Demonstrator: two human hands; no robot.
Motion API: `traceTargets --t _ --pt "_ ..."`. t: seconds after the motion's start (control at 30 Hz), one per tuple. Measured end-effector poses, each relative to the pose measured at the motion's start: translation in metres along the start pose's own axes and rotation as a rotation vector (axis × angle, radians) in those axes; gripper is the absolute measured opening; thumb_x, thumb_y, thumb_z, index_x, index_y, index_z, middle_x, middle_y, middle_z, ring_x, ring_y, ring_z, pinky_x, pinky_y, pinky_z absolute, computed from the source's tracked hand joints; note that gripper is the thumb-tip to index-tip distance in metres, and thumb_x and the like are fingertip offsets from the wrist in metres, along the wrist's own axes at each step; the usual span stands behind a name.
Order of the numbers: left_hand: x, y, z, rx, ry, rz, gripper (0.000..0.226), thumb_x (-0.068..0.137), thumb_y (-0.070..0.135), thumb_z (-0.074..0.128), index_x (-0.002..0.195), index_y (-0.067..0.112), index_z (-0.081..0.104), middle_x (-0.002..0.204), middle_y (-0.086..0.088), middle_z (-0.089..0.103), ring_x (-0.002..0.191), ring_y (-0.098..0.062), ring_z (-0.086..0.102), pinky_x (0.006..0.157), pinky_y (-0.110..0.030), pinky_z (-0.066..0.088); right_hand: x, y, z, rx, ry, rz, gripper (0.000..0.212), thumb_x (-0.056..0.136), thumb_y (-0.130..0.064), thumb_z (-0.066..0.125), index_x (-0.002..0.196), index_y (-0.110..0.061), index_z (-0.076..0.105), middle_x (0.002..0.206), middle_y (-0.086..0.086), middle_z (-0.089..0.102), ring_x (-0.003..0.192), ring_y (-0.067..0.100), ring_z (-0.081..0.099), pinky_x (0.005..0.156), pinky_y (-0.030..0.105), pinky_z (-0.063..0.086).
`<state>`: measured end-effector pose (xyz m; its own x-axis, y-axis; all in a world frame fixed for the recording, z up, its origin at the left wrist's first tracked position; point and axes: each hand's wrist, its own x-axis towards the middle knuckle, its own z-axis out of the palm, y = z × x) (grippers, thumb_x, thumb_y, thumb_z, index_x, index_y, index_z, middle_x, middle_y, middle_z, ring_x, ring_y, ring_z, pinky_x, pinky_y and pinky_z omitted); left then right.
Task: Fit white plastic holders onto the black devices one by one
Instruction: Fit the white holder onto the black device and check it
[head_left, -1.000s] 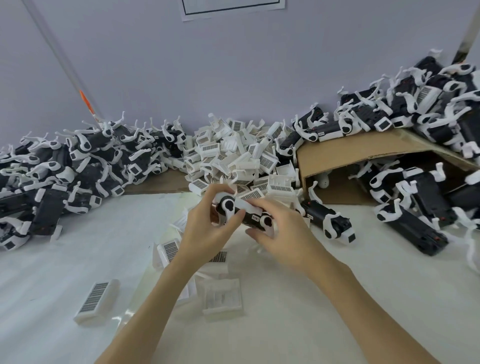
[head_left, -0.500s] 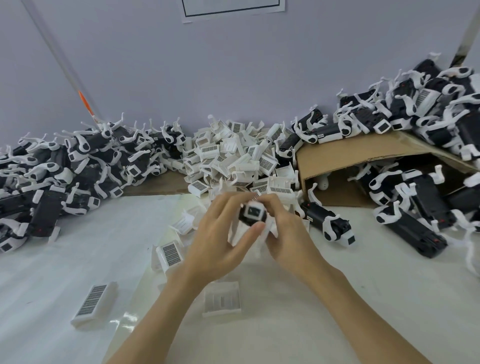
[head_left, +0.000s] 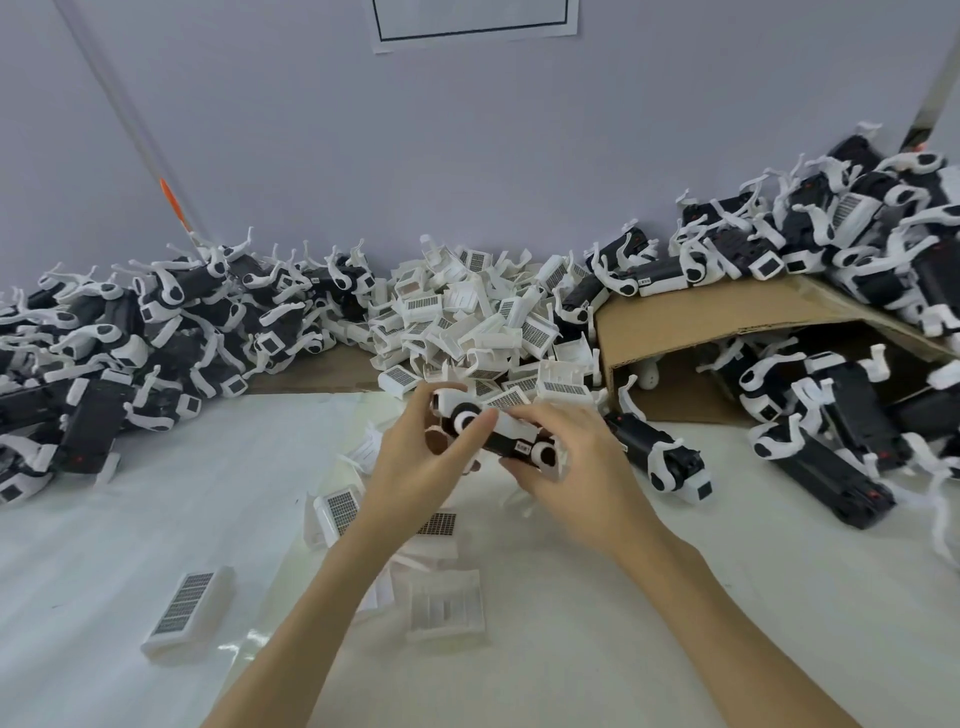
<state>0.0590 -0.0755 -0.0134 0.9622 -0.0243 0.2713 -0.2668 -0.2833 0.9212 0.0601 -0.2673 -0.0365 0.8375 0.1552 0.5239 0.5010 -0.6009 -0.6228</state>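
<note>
A: Hands mid-fit. Left hand (head_left: 415, 462) and right hand (head_left: 576, 467) both curl round one black device (head_left: 501, 439), held above the tabletop (head_left: 156, 519), just in front of the holder pile (head_left: 467, 322).

B: Holder on it yet?

A: White holder (head_left: 514, 425) lies along the device's top. Left thumb presses near a white round part at the left end; right fingers wrap the other end. Whether it has clicked home, cannot tell. Judging by the grip, this is the seating step.

B: What does the next move call for?

A: My read: squeeze holder and device together evenly from both ends, check nothing stands proud, then set it aside. Risk is one end sitting skewed.

B: Where do finished ones go?

A: Fitted devices heap at the left (head_left: 130, 332) and on and inside the cardboard box (head_left: 727, 317) at right. One fitted unit (head_left: 660, 457) lies on the tabletop just right of the hands.

B: Stock left?

A: Plenty. Loose holders also lie near the forearms, one (head_left: 187, 613) at lower left, another (head_left: 447, 605) between the arms. No bare devices clearly visible; the piles are too tangled to say.
</note>
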Motion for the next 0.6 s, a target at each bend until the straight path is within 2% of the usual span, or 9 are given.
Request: traceTargets --t 0.07,0.13,0.2,0.27,0.37,0.47,0.53,0.6 --pt "0.003 0.002 -0.003 -0.167 0.004 -0.054 0.05 0.087 0.059 0.079 0.12 0.024 0.066 0.096 -0.006 0.079 0.078 -0.025 0.077 0.085 -0.046 0.063 0.002 -0.005 -0.004 0.215 -0.071 0.138 0.049 0.09 -0.044 0.078 0.137 -0.04 0.062 0.131 -0.017 0.063 0.128 0.001 0.052 0.104 0.023 0.044" --pt "0.005 0.003 -0.011 -0.296 -0.01 -0.081 0.052 0.085 0.058 0.077 0.12 0.02 0.068 0.099 -0.011 0.079 0.082 -0.03 0.076 0.088 -0.047 0.06 0.006 -0.009 -0.012 0.494 -0.168 0.323 0.056 0.087 -0.06 0.067 0.139 -0.04 0.059 0.129 -0.015 0.066 0.124 0.003 0.06 0.102 0.024 0.05" --pt "0.006 0.002 -0.016 -0.348 -0.033 -0.086 0.046 0.088 0.053 0.075 0.12 0.02 0.07 0.105 -0.014 0.079 0.092 -0.038 0.076 0.092 -0.05 0.059 0.008 -0.009 -0.018 0.696 -0.261 0.405 0.055 0.09 -0.051 0.067 0.138 -0.024 0.062 0.12 0.003 0.074 0.112 0.021 0.072 0.096 0.039 0.06" --pt "0.006 0.001 -0.018 -0.341 -0.06 -0.091 0.04 0.09 0.051 0.073 0.118 0.022 0.071 0.107 -0.014 0.079 0.1 -0.041 0.075 0.094 -0.053 0.059 0.007 -0.011 -0.021 0.772 -0.299 0.407 0.047 0.093 -0.042 0.07 0.131 -0.014 0.068 0.113 0.016 0.075 0.103 0.032 0.076 0.089 0.048 0.063" --pt "0.007 -0.001 -0.016 -0.336 -0.101 -0.12 0.04 0.091 0.059 0.073 0.119 0.031 0.07 0.108 -0.011 0.08 0.098 -0.036 0.077 0.099 -0.056 0.056 0.005 -0.011 -0.02 0.731 -0.268 0.425 0.033 0.098 -0.038 0.071 0.122 -0.017 0.073 0.107 0.02 0.074 0.096 0.03 0.077 0.075 0.045 0.065" --pt "0.007 -0.001 -0.012 -0.345 -0.095 -0.113 0.042 0.091 0.06 0.068 0.126 0.037 0.063 0.104 -0.013 0.079 0.095 -0.032 0.078 0.1 -0.056 0.057 0.003 -0.008 -0.017 0.557 -0.198 0.327 0.027 0.097 -0.05 0.07 0.115 -0.03 0.074 0.099 0.01 0.074 0.09 0.021 0.075 0.064 0.036 0.063" --pt "0.005 -0.003 -0.01 -0.333 -0.083 -0.071 0.042 0.092 0.057 0.061 0.13 0.039 0.061 0.098 -0.011 0.078 0.093 -0.025 0.078 0.097 -0.052 0.057 0.001 -0.007 -0.017 0.462 -0.16 0.257 0.035 0.091 -0.064 0.069 0.115 -0.039 0.071 0.098 -0.001 0.073 0.092 0.018 0.073 0.065 0.04 0.065" --pt "0.004 -0.006 -0.011 -0.271 -0.078 -0.02 0.039 0.096 0.06 0.058 0.133 0.048 0.057 0.091 -0.003 0.075 0.092 -0.016 0.073 0.095 -0.043 0.052 0.001 -0.009 -0.019 0.358 -0.148 0.195 0.042 0.086 -0.075 0.065 0.117 -0.047 0.067 0.1 -0.012 0.073 0.097 0.014 0.072 0.073 0.043 0.065"
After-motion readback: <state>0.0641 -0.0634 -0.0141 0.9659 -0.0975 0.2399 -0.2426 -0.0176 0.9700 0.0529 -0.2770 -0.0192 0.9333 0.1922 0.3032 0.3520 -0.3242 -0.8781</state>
